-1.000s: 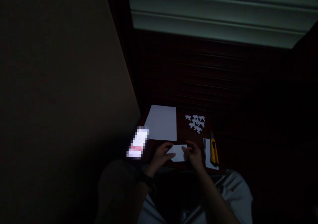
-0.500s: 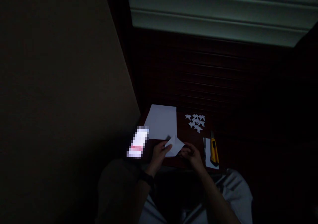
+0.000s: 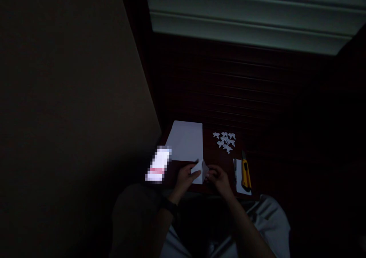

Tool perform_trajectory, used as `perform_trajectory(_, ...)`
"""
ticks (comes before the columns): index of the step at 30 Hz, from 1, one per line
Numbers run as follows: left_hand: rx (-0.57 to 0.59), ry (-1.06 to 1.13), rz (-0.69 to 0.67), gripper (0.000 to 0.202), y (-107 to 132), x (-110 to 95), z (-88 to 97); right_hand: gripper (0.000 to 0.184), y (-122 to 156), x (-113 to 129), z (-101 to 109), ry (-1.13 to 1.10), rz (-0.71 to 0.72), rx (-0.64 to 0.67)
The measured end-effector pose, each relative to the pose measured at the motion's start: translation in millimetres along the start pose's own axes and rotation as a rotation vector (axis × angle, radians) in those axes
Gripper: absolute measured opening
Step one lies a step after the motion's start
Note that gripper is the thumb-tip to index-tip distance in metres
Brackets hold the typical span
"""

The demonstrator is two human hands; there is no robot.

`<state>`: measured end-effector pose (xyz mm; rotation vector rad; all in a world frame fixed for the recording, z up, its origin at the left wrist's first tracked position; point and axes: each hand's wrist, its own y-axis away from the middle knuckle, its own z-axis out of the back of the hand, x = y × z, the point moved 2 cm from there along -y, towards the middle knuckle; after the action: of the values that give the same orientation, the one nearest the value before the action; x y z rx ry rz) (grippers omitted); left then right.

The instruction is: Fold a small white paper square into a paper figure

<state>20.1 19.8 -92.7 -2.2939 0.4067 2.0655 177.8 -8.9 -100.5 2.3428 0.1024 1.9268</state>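
Between my hands, near the front edge of the small dark table (image 3: pixel 220 157), is a folded piece of white paper (image 3: pixel 199 173). A crease runs down it, and its right part is angled up. My left hand (image 3: pixel 185 177) is closed on the paper's left side, thumb on top. My right hand (image 3: pixel 219 177) pinches its right edge with the fingertips. Just beyond lies a flat stack or sheet of white paper (image 3: pixel 185 140). Farther right is a cluster of several small folded white paper figures (image 3: pixel 225 140).
A yellow utility knife (image 3: pixel 246 175) rests on a white paper strip (image 3: pixel 240 183) at the table's right. On the left is a lit, blurred-out screen (image 3: pixel 158 164). A wall (image 3: pixel 85 79) borders the left side, and pale slats (image 3: pixel 243 21) cross the top.
The paper's right part has been bent upward along the crease, so it looks narrower. My right hand has moved slightly left with it; my left hand stays nearly in place.
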Motion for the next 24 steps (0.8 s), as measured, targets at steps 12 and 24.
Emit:
perform_trajectory(12, 0.129, -0.057, -0.124, 0.041, -0.2, 1.9, 0.4, 0.064, 4.4, 17.6, -5.1, 0.198, 0.179, 0.084)
perform_trajectory(24, 0.259, -0.074, -0.153, 0.036, 2.1, -3.5, 0.2, 0.068, 4.9, 20.6, -10.1, 0.086, 0.025, 0.261)
